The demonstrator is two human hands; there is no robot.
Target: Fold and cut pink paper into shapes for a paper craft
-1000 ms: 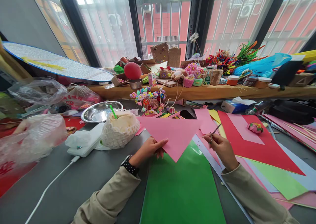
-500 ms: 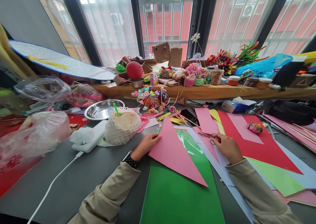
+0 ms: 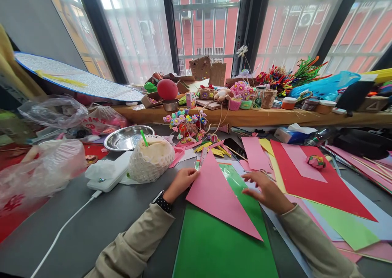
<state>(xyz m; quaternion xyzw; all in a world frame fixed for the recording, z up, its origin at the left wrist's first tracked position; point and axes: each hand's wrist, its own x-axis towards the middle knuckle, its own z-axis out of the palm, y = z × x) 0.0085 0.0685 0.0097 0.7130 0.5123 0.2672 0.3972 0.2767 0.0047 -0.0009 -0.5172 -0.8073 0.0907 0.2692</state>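
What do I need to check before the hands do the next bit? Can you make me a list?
1. Pink triangle held: ok, the left hand pinches its edge.
2. Right hand free: ok, it looks open, with nothing in its fingers.
3. Scissors easy to see: not ok, they lie just beyond the right hand, partly hidden.
4. Green sheet under the triangle: ok.
5. Triangle lying fully flat: cannot tell.
6. Red paper uncovered: not ok, a pink sheet lies on it.

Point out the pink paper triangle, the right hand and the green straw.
Pink paper triangle (image 3: 218,197), head view: middle of its face.
Right hand (image 3: 267,191), head view: back of it.
Green straw (image 3: 144,138), head view: middle of its visible length.
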